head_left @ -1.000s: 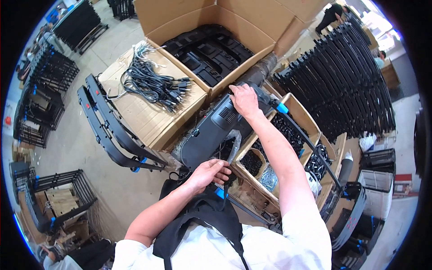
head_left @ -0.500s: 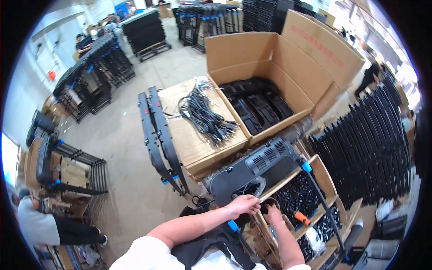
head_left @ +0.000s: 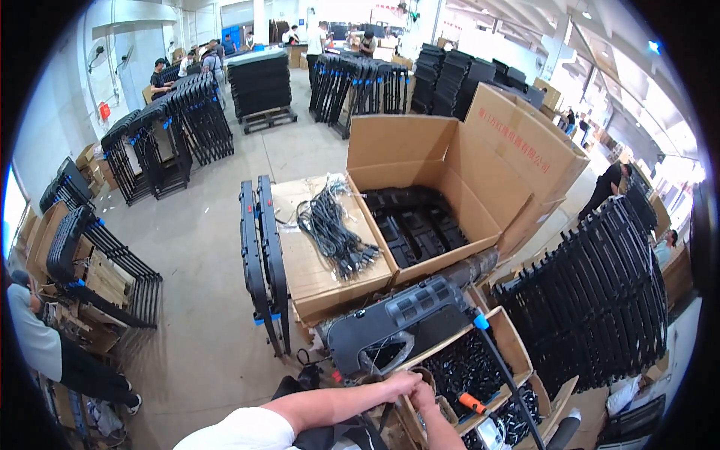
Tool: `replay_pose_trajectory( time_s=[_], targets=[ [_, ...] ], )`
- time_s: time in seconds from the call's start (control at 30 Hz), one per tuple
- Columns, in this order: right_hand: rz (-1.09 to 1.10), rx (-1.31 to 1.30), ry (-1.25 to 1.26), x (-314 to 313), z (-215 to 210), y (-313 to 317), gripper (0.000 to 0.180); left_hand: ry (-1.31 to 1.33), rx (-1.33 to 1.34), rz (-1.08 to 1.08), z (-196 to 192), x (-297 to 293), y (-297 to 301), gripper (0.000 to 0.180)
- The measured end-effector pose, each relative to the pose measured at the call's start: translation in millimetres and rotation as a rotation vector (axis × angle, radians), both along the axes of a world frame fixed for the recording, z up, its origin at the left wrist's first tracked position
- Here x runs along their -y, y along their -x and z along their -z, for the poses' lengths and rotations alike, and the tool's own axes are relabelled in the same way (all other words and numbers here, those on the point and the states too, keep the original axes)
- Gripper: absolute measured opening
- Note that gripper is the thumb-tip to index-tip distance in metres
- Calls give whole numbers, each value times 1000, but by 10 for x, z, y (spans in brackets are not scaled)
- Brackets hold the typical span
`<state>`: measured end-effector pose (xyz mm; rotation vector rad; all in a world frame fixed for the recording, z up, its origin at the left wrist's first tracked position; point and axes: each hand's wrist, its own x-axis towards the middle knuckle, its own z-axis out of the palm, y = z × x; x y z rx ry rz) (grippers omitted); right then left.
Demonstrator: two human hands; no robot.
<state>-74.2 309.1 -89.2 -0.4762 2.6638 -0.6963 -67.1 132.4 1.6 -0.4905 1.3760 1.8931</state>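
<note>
My left hand and my right hand are close together at the lower edge of the view, fingers curled. They sit at the near end of a long black plastic unit that lies across cartons, beside a looped wire in clear wrap. What the fingers hold is too small to make out. Just right of my hands, an open cardboard box holds several small black parts. An orange-handled tool lies in it, and a black rod with a blue collar crosses it.
A bundle of black power cords lies on a closed carton. Behind it, a big open carton holds black moulded parts. Two black frames lean at its left, stacked black frames stand at the right, and a person is at the far left.
My right hand has come back from the far end of the black unit to join my left hand at the near end. The view has tilted up toward the hall.
</note>
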Motion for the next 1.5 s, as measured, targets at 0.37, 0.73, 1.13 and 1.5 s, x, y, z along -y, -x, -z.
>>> replay_pose_trajectory(
  time_s=[0.37,0.73,1.13,1.5],
  targets=[
    [470,136,321,-281,-735,-145,20,-171,109,-142,100,-322,18,26],
    [763,176,682,-87,-1739,-200,27,-690,310,-419,-73,-52,232,28],
    [1487,236,1156,-1400,164,-295,30,-487,119,-103,-690,227,-65,23],
    [1327,-283,872,-955,371,254,70,-353,-35,-176,-572,715,-387,34]
  ],
)
